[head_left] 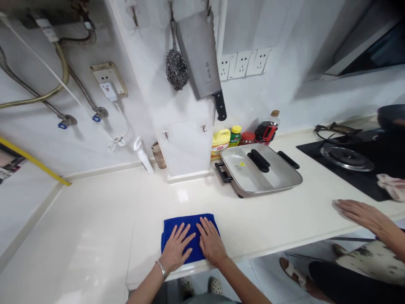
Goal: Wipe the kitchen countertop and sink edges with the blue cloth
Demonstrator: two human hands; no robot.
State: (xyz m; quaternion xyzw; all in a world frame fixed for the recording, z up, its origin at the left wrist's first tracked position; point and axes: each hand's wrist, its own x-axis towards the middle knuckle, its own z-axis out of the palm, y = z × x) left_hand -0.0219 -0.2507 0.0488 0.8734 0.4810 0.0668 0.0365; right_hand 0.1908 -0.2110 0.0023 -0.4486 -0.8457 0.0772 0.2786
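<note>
A folded blue cloth lies flat on the white countertop near its front edge. Across its left part rests my left hand, palm down with the fingers spread; a silver bracelet circles that wrist. On the right part of the cloth lies my right hand, also palm down, its fingers stretched out. Neither hand grips the cloth; both press or rest on top of it.
An electric pan with a glass lid stands behind and right, bottles behind it. A cooktop is farther right. Another person's hand touches the counter. A cleaver and steel scrubber hang above; a white spray bottle stands back left.
</note>
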